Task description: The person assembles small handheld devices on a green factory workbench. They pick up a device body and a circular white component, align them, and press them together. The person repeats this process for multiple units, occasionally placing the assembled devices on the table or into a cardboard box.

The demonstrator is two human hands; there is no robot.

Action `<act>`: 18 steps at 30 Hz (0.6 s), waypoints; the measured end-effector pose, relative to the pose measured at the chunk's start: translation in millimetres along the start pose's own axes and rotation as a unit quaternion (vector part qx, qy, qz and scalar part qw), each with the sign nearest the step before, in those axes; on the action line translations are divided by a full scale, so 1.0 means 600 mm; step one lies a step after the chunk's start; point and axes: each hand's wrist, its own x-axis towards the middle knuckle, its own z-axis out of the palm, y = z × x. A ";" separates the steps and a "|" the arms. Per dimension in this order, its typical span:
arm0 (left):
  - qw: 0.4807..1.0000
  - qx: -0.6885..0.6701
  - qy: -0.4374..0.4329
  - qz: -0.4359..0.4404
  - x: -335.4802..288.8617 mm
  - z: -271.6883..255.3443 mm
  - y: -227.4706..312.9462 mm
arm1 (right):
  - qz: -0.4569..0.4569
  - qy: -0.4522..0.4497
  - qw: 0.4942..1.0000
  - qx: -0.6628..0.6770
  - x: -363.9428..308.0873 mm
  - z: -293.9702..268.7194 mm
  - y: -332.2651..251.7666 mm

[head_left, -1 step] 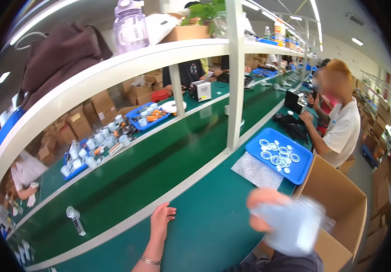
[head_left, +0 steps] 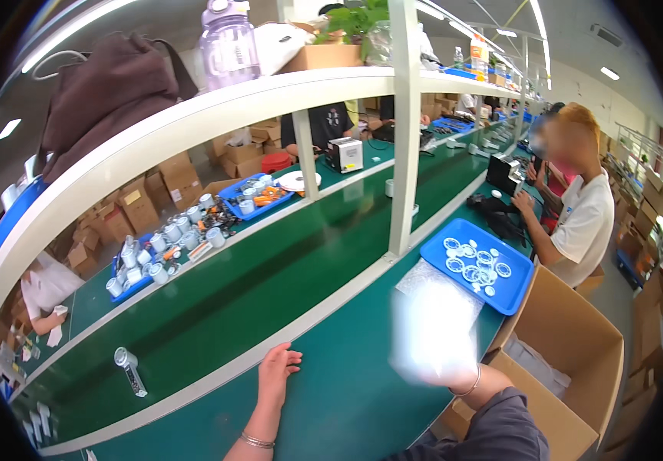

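My left hand [head_left: 276, 374] rests by the pale rail at the edge of the conveyor belt, its fingers loosely bent and apart with nothing in them. In my right hand [head_left: 460, 378] is a whitish plastic bag [head_left: 435, 330], glaring so brightly that its contents cannot be made out. The bag hides most of my right fingers. Behind it a sheet of bubble wrap [head_left: 416, 280] lies on the green worktop [head_left: 339, 376], partly covered. Just beyond sits a blue tray [head_left: 435, 250] with several white rings and small round parts [head_left: 472, 274].
An open cardboard box [head_left: 577, 326] with a greyish bag inside stands right of the worktop. On the green belt [head_left: 270, 284] lies a grey handheld device [head_left: 130, 371]. A white post [head_left: 404, 154] and shelf [head_left: 331, 83] rise ahead. A co-worker [head_left: 577, 207] sits at the right.
My right hand has brought the plastic bag leftward and away from me, from over the cardboard box to above the worktop by the bubble wrap. My left hand has stayed put.
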 end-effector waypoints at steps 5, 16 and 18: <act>1.000 0.025 0.013 0.005 0.001 -0.015 0.007 | -0.138 0.156 0.966 0.152 0.066 0.015 -0.042; 0.999 0.049 -0.013 -0.003 -0.002 0.004 0.013 | 0.078 -0.028 0.996 0.018 0.002 0.020 0.018; 0.998 0.054 0.005 0.008 -0.001 -0.003 0.017 | -0.107 0.103 0.976 0.156 0.012 0.033 0.029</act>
